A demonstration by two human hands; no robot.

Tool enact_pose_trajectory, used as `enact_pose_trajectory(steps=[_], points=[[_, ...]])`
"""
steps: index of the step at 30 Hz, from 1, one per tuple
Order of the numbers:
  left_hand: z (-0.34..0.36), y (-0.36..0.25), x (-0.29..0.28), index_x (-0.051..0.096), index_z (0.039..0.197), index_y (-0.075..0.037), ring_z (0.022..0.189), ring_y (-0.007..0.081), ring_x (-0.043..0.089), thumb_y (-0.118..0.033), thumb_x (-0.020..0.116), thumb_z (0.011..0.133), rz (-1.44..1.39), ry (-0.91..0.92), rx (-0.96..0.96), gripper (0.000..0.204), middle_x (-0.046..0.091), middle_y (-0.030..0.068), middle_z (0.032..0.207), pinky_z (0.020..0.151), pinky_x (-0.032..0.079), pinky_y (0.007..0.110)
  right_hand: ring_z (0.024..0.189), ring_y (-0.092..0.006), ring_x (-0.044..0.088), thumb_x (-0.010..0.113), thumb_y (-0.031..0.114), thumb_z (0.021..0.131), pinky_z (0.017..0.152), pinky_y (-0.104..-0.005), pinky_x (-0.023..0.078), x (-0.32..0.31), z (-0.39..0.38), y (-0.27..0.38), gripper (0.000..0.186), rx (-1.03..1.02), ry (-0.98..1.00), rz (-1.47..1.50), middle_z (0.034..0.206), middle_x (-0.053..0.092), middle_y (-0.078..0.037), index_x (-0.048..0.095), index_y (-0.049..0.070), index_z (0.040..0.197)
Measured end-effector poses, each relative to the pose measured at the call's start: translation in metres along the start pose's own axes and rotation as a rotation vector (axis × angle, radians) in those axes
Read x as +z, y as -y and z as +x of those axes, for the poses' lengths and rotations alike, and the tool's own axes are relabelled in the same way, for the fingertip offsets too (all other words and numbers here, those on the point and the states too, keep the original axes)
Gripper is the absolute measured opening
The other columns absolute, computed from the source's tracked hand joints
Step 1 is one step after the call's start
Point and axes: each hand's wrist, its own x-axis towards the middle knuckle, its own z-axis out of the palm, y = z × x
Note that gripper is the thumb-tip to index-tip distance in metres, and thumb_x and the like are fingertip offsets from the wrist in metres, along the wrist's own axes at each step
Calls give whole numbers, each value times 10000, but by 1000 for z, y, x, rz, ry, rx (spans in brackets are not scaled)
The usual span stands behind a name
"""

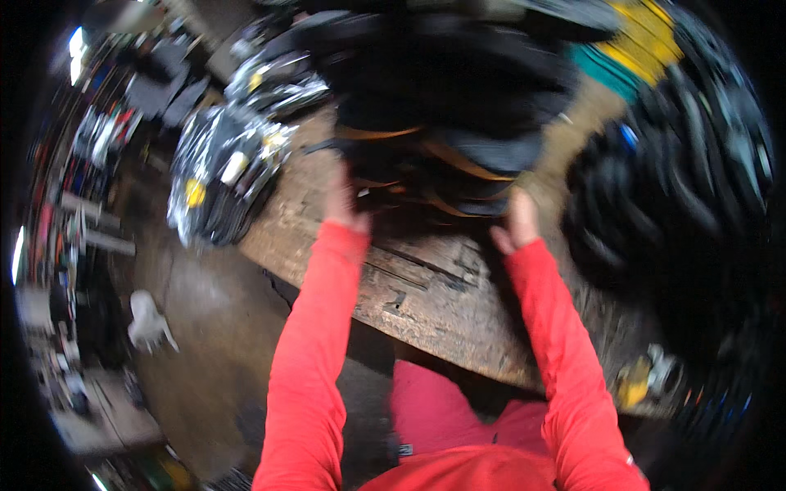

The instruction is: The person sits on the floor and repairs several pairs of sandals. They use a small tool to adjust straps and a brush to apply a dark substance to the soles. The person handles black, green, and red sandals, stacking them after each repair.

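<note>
A tall, dark stack of black pieces with orange-brown edging [467,155] sits over the wooden table in front of me. They look soft, like fabric goods, but blur hides their exact kind. My left hand [345,203] grips the stack's near left side, its fingers smeared by motion. At the near right corner, my right hand [521,221] holds the other side, with the thumb low and the fingers running up along the edge. The stack's upper part is too dark to make out, and its far side is hidden.
The worn wooden table [434,315] has a rough, gouged top. Clear plastic-wrapped bundles [225,176] lie at its left edge. A big heap of black items [655,188] stands at right, near a yellow and teal stack [630,49]. A white object [150,319] rests on the floor.
</note>
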Motion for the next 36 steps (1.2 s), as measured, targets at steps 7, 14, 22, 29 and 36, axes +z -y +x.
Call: enact_pose_trajectory(steps=[7,14,22,29,36], points=[[-53,-49,-135,418,1538,-175,1456,374,347,-601,544,950,-94,91,118,737,353,80,1610,1106,371,652,1255,-184,548,440,313,1094,1107,-361,418,111,-63,-80,664,-24,-39,123,1499,503,-98,123,141,1651],[-87,-93,-216,482,1461,-157,1341,332,427,-553,565,959,-35,-123,157,645,442,64,1486,1027,414,581,1562,-254,131,355,110,1102,1250,-333,153,184,-119,-158,621,-75,-40,115,1699,135,-155,56,123,1647],[-94,-115,-251,555,1373,-135,1210,285,517,-498,588,969,-1,-241,179,544,543,45,1346,937,462,499,1565,-374,100,416,197,1072,1247,-376,184,170,-143,-153,846,22,322,-465,1677,53,-290,-254,165,1587],[-134,-140,-274,619,1296,-117,1095,243,596,-450,609,978,206,-346,260,461,632,29,1222,858,505,428,841,-406,725,533,262,994,763,-508,562,144,-155,-13,361,-79,1171,-1478,904,718,-262,595,65,1290],[-267,-269,-178,682,1186,-159,837,78,593,-412,642,986,649,-553,721,325,648,-44,1024,699,476,261,823,-351,749,651,277,912,687,-497,598,244,-291,116,227,-444,1676,-1801,852,750,-167,748,82,976]])
